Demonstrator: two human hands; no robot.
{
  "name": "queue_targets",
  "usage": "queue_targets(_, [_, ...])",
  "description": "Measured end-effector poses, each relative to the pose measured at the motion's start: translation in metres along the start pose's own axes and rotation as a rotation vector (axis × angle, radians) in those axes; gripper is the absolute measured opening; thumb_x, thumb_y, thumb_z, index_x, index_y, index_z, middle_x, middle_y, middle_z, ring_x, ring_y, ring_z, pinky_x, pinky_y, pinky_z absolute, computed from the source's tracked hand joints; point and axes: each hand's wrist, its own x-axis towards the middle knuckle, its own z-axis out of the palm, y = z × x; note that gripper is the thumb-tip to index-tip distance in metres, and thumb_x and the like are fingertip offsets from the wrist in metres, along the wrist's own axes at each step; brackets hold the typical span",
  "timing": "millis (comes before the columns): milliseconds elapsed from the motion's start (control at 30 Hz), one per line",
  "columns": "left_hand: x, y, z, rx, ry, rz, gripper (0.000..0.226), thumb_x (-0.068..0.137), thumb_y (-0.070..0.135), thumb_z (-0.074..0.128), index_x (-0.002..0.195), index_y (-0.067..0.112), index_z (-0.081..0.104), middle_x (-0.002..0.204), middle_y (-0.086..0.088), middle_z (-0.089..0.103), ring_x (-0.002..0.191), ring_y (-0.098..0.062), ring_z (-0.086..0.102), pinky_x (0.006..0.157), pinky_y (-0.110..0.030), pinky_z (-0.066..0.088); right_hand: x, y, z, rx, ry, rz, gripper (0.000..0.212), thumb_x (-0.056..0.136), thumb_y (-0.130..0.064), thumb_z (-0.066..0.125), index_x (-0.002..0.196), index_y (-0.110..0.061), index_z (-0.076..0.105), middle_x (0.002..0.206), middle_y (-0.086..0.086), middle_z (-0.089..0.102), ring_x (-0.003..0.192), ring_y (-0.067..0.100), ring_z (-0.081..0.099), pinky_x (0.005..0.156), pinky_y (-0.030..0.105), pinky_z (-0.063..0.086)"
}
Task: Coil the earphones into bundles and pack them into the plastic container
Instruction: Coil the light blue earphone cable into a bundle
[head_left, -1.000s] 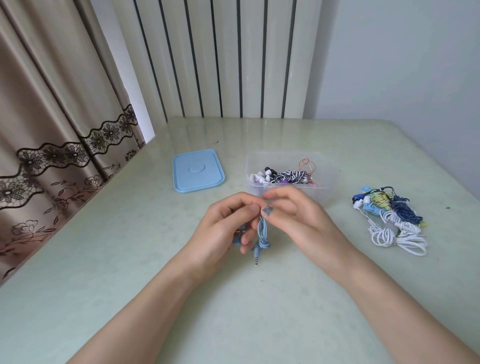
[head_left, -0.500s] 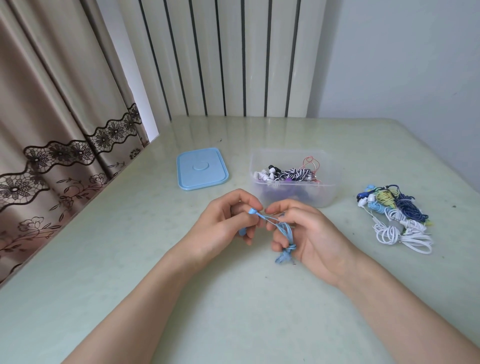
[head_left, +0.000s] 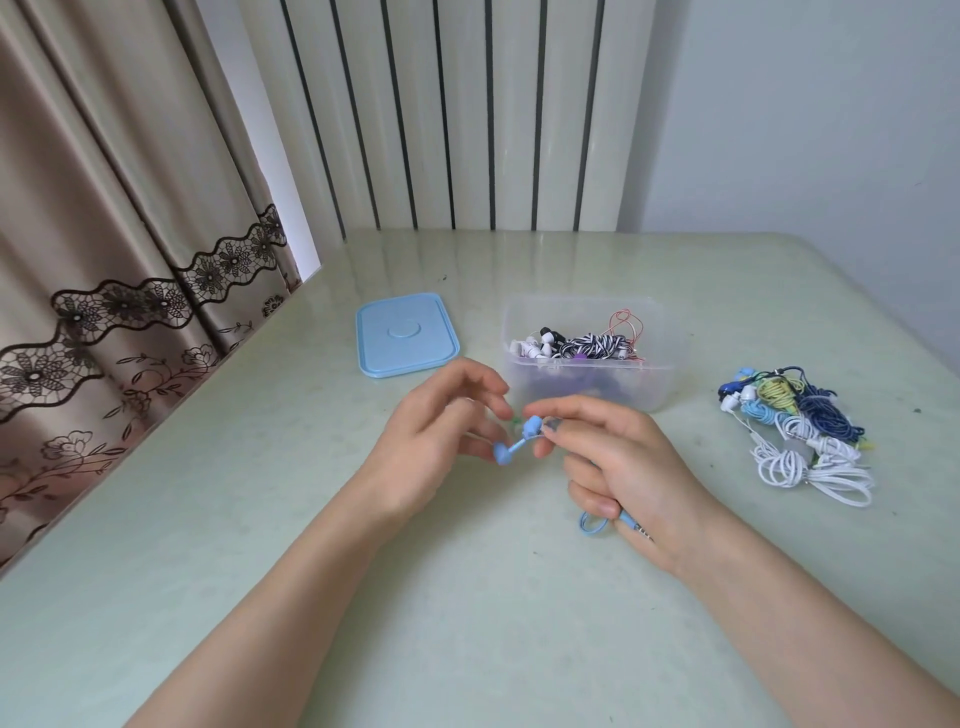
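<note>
While the pale blue earphones (head_left: 524, 437) hang between both hands above the pale green counter (head_left: 467, 623), their two matte, rounded earbuds show in the gap: one at the left fingertips and one just beside the right thumb, joined by a short stretch of thin blue cord. The left hand (head_left: 441, 441) has its fingers loosely curled, and the lower earbud sits at their tips (whether it is truly pinched or only touched cannot be told). The right hand (head_left: 628, 467) is curled round the rest of the cord; a small blue loop and the plug end poke out below its lower fingers, close to the counter.

Beyond the hands stands the clear plastic container (head_left: 587, 384), open on top, holding bundled earphones in it: a black-and-white striped bundle, white buds, a black bud, a thin red cord and something purple lower down, seen dimly through the wall. Left of the container, apart from it, lies the light blue lid (head_left: 408, 335), flat on the counter. Well to the right sits a loose pile of earphones (head_left: 795, 431), with dark blue, yellow-green, light blue and white cords tangled together, the white ones nearest the person.

A brown curtain (head_left: 104, 234) with a dark lace band hangs at the left edge.
</note>
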Motion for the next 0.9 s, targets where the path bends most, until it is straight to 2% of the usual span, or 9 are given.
queue_targets(100, [0.003,-0.002,-0.014,0.118,0.165,0.034,0.029,0.087,0.001,0.034,0.095,0.01,0.061,0.086,-0.003,0.063,0.069,-0.025,0.062,0.061,-0.036,0.053,0.0,-0.001,-0.001,0.018,0.02,0.021,0.024,0.097,-0.003,0.05,0.103,-0.008,0.073,0.075,0.005,0.064,0.045,0.013,0.016,0.038,0.021,0.019])
queue_targets(200, [0.005,-0.008,-0.027,0.398,0.283,0.06,0.026,0.081,0.012,0.039,0.089,0.023,0.06,0.078,0.009,0.062,0.064,-0.017,0.052,0.058,-0.027,0.044,0.0,-0.001,-0.001,0.015,0.026,0.034,0.019,0.097,-0.003,0.051,0.102,-0.005,0.07,0.074,0.005,0.063,0.044,0.012,0.016,0.037,0.02,0.02])
queue_targets(267, [0.004,-0.013,-0.034,0.638,0.244,0.086,0.02,0.079,0.019,0.046,0.09,0.029,0.06,0.079,0.012,0.06,0.063,-0.013,0.049,0.059,-0.026,0.042,0.0,-0.001,-0.002,0.017,0.032,0.035,0.016,0.096,-0.003,0.052,0.102,-0.002,0.067,0.073,0.005,0.061,0.043,0.012,0.017,0.037,0.02,0.02])
queue_targets(333, [0.002,-0.015,-0.035,0.761,0.161,0.118,0.02,0.076,0.021,0.052,0.089,0.031,0.063,0.081,0.014,0.058,0.063,-0.011,0.046,0.061,-0.023,0.04,0.001,-0.001,-0.002,0.013,0.032,0.031,0.014,0.095,-0.002,0.053,0.102,-0.001,0.065,0.072,0.005,0.059,0.043,0.011,0.018,0.037,0.02,0.02])
queue_targets(467, [0.0,-0.019,-0.028,0.805,-0.001,0.182,0.021,0.077,0.018,0.064,0.093,0.03,0.071,0.086,0.013,0.056,0.068,-0.01,0.046,0.065,-0.013,0.037,0.002,0.002,-0.002,-0.009,0.031,0.017,0.017,0.095,-0.003,0.055,0.104,-0.004,0.069,0.07,0.004,0.06,0.044,0.013,0.018,0.037,0.02,0.022])
queue_targets(600, [0.002,-0.025,-0.017,0.833,-0.033,0.219,0.014,0.086,0.024,0.074,0.098,0.03,0.073,0.09,0.015,0.054,0.068,-0.009,0.048,0.066,-0.017,0.04,0.002,0.004,-0.001,-0.047,0.025,-0.004,0.014,0.095,-0.005,0.057,0.097,-0.005,0.071,0.072,0.004,0.064,0.044,0.013,0.018,0.038,0.021,0.023])
queue_targets(733, [0.005,-0.026,-0.013,0.86,-0.035,0.241,0.007,0.09,0.025,0.071,0.096,0.029,0.071,0.091,0.016,0.053,0.07,-0.001,0.051,0.064,-0.019,0.036,0.001,0.004,0.001,-0.073,0.031,-0.031,0.013,0.095,-0.004,0.057,0.099,-0.004,0.069,0.074,0.004,0.061,0.044,0.014,0.018,0.039,0.022,0.023])
queue_targets(900, [0.007,-0.028,-0.012,0.879,-0.028,0.263,0.009,0.092,0.017,0.068,0.093,0.027,0.067,0.093,0.018,0.05,0.073,0.0,0.052,0.065,-0.02,0.037,0.0,0.004,0.002,-0.143,0.035,-0.066,0.013,0.096,-0.008,0.059,0.098,-0.006,0.072,0.055,-0.017,0.051,0.044,0.014,0.02,0.041,0.024,0.026])
